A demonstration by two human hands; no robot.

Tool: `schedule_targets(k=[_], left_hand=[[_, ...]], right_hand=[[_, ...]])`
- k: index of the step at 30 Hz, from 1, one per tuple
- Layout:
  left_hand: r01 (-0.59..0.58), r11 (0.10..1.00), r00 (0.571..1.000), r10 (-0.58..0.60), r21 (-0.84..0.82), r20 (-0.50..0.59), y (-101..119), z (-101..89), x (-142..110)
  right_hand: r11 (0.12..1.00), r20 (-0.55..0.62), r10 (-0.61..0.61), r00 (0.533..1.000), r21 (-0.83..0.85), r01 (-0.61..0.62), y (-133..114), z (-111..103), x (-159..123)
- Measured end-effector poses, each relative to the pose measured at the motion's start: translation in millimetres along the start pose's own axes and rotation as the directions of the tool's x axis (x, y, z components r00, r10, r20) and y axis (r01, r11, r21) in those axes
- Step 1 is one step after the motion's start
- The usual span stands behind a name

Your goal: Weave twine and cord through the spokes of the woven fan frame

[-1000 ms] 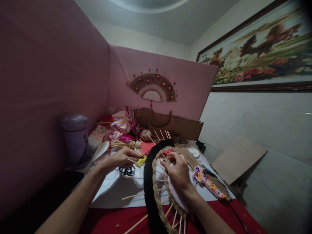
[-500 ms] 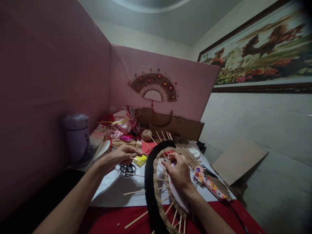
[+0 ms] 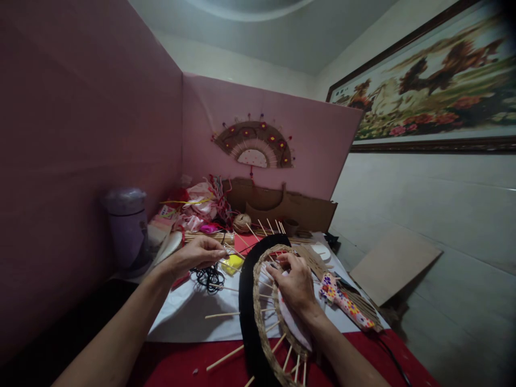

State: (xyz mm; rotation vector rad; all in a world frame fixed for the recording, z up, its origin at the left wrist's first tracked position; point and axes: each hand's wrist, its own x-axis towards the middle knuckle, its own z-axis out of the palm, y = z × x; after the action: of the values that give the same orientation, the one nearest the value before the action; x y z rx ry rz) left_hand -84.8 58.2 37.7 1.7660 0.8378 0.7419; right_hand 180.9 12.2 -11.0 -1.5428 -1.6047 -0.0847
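Observation:
A half-round fan [image 3: 248, 301] stands tilted over the table, with a black outer band, a braided twine edge and wooden sticks poking out past the band. My right hand [image 3: 297, 282] is closed on its inner part, near the pale padded centre [image 3: 293, 322]. Left of the band, my left hand [image 3: 203, 253] pinches a thin black cord [image 3: 242, 251], which runs toward the fan's upper edge. A loose tangle of black cord [image 3: 208, 278] lies below that hand. A yellow packet [image 3: 233, 264] sits between the left hand and the fan.
A flower-patterned glue gun [image 3: 349, 305] lies at the right with its cable. A purple cup [image 3: 128, 231] stands at the left. Behind are a twine ball [image 3: 242, 222], pink ribbons [image 3: 201, 199] and cardboard [image 3: 298, 203]. A finished fan [image 3: 253, 142] hangs on the pink panel.
My left hand has moved slightly left, away from the fan, with the black cord stretched from it. My right hand and the fan have hardly moved.

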Motion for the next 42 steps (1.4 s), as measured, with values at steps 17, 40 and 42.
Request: schedule_targets(k=[17,40,42], left_hand=[[0.113,0.991,0.986,-0.102,-0.078,0.136,1,5.2,-2],[0.075,0.996,0.997,-0.073,-0.054,0.031,1,-4.6,-3],[0.078,0.996,0.996,-0.076,-0.052,0.045,0,-4.7,-2]], right_hand=[[0.997,-0.03,0.07,0.997,-0.043,-0.071,3,0,2],[0.997,-0.04,0.066,0.997,-0.037,-0.067,4,1,3],[0.997,-0.046,0.071,0.996,-0.041,-0.073,4,0,2]])
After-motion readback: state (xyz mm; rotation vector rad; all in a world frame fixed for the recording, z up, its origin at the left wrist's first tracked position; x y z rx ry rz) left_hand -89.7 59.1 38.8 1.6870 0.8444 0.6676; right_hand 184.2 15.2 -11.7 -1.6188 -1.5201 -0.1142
